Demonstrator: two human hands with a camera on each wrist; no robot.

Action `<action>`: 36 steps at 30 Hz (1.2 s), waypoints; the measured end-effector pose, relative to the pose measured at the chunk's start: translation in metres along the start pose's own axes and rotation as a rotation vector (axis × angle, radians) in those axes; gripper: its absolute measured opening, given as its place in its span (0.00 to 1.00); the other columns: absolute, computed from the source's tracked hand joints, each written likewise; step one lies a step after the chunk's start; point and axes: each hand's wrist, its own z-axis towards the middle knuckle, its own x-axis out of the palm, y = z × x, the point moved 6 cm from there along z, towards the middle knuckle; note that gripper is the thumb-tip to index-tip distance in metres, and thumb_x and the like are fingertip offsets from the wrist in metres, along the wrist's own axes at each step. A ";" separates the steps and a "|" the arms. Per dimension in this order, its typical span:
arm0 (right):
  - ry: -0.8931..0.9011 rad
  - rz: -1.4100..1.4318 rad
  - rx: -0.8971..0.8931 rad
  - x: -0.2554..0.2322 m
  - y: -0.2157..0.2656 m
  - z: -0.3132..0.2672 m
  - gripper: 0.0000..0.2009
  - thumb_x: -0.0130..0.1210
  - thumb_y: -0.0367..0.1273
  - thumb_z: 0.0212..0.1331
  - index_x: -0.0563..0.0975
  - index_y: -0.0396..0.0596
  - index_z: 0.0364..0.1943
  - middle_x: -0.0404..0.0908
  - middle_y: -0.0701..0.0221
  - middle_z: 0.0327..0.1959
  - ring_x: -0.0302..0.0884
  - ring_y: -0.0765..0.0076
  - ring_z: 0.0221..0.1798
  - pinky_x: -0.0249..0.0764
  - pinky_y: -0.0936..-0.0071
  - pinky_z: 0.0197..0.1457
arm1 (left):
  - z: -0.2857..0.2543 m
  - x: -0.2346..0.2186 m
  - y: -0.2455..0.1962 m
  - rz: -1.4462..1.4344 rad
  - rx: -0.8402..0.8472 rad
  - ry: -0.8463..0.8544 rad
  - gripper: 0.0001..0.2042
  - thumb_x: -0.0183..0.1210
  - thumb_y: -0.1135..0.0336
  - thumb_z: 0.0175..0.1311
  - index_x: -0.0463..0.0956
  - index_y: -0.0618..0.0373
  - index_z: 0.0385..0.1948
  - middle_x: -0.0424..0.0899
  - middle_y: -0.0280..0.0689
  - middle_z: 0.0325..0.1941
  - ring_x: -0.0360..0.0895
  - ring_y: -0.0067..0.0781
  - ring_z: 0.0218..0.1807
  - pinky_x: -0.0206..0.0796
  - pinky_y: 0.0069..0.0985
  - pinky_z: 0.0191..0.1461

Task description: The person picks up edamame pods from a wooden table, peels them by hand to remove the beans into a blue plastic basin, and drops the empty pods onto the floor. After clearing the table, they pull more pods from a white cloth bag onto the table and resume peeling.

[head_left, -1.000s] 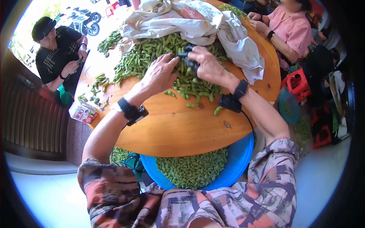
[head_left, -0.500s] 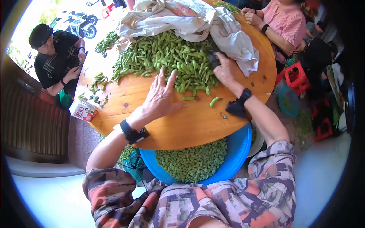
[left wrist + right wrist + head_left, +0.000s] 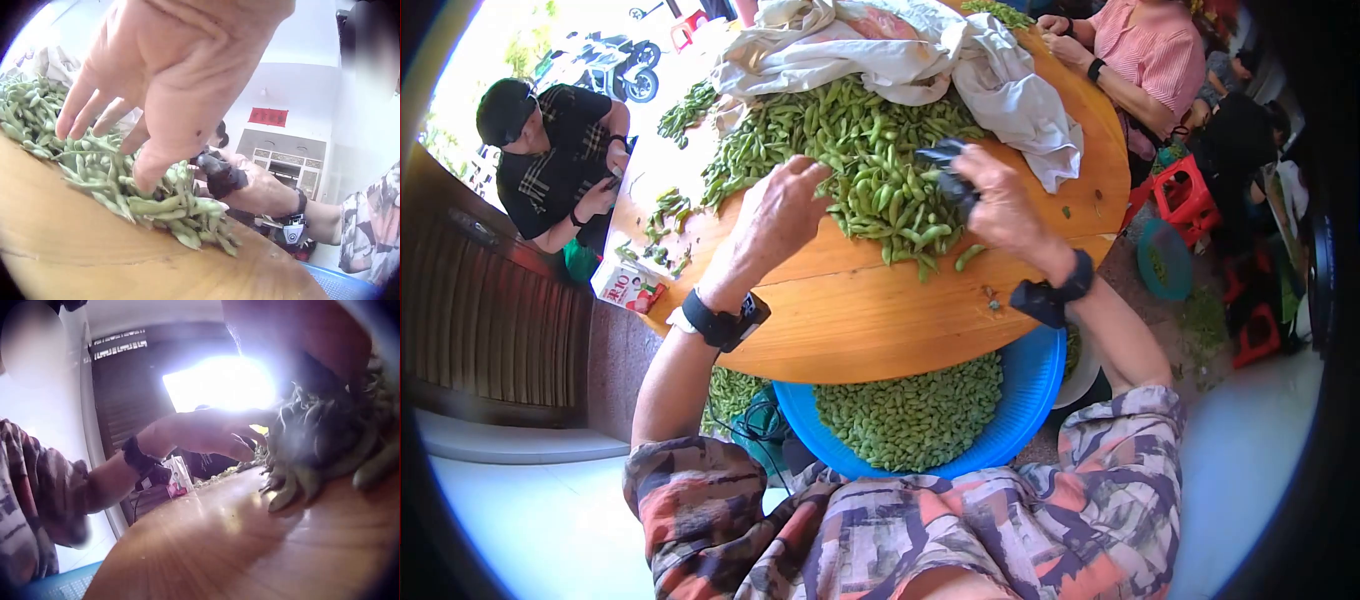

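A heap of green bean pods [image 3: 880, 185] lies on the wooden table [image 3: 830, 320]. At its near left edge is the left hand [image 3: 775, 215]; in the left wrist view this hand [image 3: 169, 81] is spread over the pods, fingers slightly bent, thumb near them. The right hand [image 3: 1005, 205], with black coverings on some fingers, is at the heap's right side, its covered fingers reaching left against the pods. No pod shows held in either hand. In the right wrist view the right hand [image 3: 306, 337] is dark and blurred above the pods [image 3: 306, 469].
White cloth [image 3: 830, 55] lies behind the heap. A carton [image 3: 628, 286] stands at the table's left edge. Below the near edge, a blue basin [image 3: 1040, 385] holds shelled beans [image 3: 910, 420]. One person [image 3: 550, 160] is at left, another [image 3: 1150, 65] at right.
From apart at the heap's sides, the left hand has shifted left and up and the right hand slightly down. Pods at the near edge have spread toward the front.
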 end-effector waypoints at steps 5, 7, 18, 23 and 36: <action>0.134 -0.005 0.359 -0.030 -0.010 -0.063 0.16 0.48 0.16 0.46 0.75 0.34 0.42 0.76 0.52 0.33 0.73 0.42 0.35 0.69 0.58 0.41 | 0.030 0.003 -0.013 -0.169 0.090 -0.059 0.07 0.60 0.71 0.60 0.82 0.61 0.36 0.82 0.45 0.35 0.80 0.49 0.39 0.73 0.38 0.44; 0.137 -0.172 0.341 -0.032 -0.010 -0.085 0.17 0.48 0.16 0.45 0.76 0.34 0.43 0.74 0.51 0.31 0.73 0.40 0.35 0.70 0.58 0.40 | 0.035 0.010 -0.038 -0.191 0.186 -0.075 0.06 0.60 0.72 0.59 0.81 0.62 0.36 0.81 0.45 0.35 0.80 0.49 0.38 0.73 0.37 0.43; -0.081 -0.105 0.333 -0.044 0.017 -0.101 0.16 0.45 0.18 0.51 0.77 0.35 0.44 0.71 0.57 0.30 0.71 0.48 0.34 0.69 0.62 0.38 | 0.002 0.113 -0.137 -0.011 0.294 0.321 0.11 0.61 0.66 0.58 0.75 0.60 0.38 0.76 0.42 0.35 0.80 0.47 0.35 0.75 0.39 0.36; -0.147 0.120 0.521 -0.052 0.006 -0.130 0.23 0.41 0.19 0.54 0.75 0.41 0.56 0.74 0.68 0.24 0.70 0.72 0.26 0.68 0.77 0.33 | 0.003 0.098 -0.139 -0.090 0.348 0.177 0.06 0.59 0.71 0.58 0.75 0.62 0.35 0.75 0.43 0.34 0.80 0.45 0.34 0.74 0.40 0.34; -0.150 0.825 0.741 0.002 0.050 -0.137 0.18 0.45 0.26 0.64 0.76 0.40 0.57 0.69 0.84 0.21 0.61 0.91 0.20 0.57 0.90 0.23 | -0.066 0.074 -0.108 -1.483 -0.397 0.301 0.08 0.53 0.66 0.72 0.77 0.60 0.43 0.77 0.31 0.27 0.75 0.20 0.23 0.62 0.17 0.22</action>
